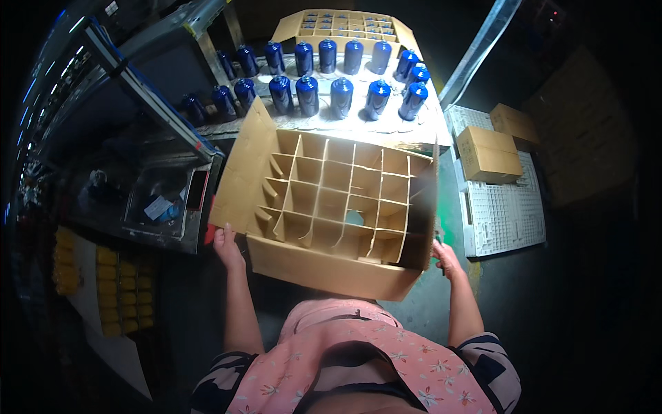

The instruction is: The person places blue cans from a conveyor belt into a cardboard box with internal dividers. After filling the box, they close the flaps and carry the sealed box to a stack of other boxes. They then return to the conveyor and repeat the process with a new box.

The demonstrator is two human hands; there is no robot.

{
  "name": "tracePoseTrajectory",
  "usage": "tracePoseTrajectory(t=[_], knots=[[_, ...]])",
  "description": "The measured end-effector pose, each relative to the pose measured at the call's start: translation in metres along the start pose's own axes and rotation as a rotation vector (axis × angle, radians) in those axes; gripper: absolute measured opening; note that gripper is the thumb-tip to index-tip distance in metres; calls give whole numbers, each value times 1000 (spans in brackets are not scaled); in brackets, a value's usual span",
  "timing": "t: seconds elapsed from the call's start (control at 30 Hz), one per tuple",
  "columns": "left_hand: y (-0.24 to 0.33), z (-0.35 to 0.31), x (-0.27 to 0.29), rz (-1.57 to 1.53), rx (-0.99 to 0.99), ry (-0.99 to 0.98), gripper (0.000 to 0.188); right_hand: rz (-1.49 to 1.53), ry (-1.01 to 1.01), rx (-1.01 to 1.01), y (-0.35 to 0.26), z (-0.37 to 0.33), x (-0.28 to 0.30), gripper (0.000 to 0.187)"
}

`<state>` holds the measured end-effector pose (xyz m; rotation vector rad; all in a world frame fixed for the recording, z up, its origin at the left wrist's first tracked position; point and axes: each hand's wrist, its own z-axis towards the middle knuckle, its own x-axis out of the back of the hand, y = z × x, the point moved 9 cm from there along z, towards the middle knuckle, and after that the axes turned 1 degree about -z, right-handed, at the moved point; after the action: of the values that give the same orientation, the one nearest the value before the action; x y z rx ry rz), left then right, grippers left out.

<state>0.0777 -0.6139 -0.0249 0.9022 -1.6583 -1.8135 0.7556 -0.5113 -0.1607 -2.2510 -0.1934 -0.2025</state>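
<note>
An open cardboard carton (324, 269) is held up in front of me, tilted, with a grid of cardboard dividers (323, 176) inside. The cells I can see into hold no bottles; a pale patch shows low in one. My left hand (229, 248) grips the carton's left side at the bottom corner of the raised flap (243, 165). Something red (210, 233) shows beside those fingers. At the opposite side my right hand (448, 261) is closed on the carton's edge, a thin dark object near its fingers. Just beyond stand two rows of glossy blue bottles (342, 98).
The bottles stand on a brightly lit table (317, 123). Behind them is another divided carton (345, 41) containing blue-topped items. Closed boxes (491, 155) rest on a pale plastic pallet (507, 221) at right. Metal posts (478, 52) flank the table. Yellow items (124, 290) are stacked at lower left.
</note>
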Motion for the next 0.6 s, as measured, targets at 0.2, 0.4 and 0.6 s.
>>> tracePoseTrajectory(t=[0.2,0.4,0.6], knots=[[-41,-78,-33,560,-50,-582,34,-33,250,177,2,-78,-56,44],[-100,-145,49,52,294,-1,36,-366,350,209,2,-52,-26,57],[-214,-312,-13,74,1069,-40,92,-216,237,333,-61,28,23,61]])
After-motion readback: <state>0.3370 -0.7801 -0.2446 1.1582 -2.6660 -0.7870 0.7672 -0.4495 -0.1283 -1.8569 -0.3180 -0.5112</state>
